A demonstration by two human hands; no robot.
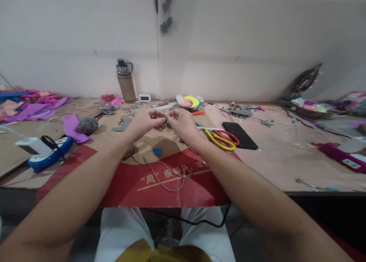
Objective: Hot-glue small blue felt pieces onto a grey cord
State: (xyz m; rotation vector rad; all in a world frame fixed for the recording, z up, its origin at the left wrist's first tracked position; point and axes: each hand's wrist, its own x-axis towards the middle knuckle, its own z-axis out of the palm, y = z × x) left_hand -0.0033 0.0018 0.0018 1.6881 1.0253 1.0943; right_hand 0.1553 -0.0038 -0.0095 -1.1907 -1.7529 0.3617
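Observation:
My left hand [147,121] and my right hand [182,124] meet above the middle of the table. Fingertips of both are pinched round a small dark blue thing [166,120], too small to name. Below them, a grey cord [167,188] lies in loose loops on a red printed sheet [114,185]. Beside the cord's upper end is a small blue piece [157,151]. Scissors with yellow and red handles [221,143] rest just right of my right hand. A grey crescent-shaped felt piece [122,124] lies left of my left hand.
A black phone [239,135] lies beyond the scissors. At the back stand a bottle [126,87], a small white clock [144,97] and a bowl [190,102]. To the left are grey yarn [87,125], purple felt [73,127] and a blue power strip [50,155].

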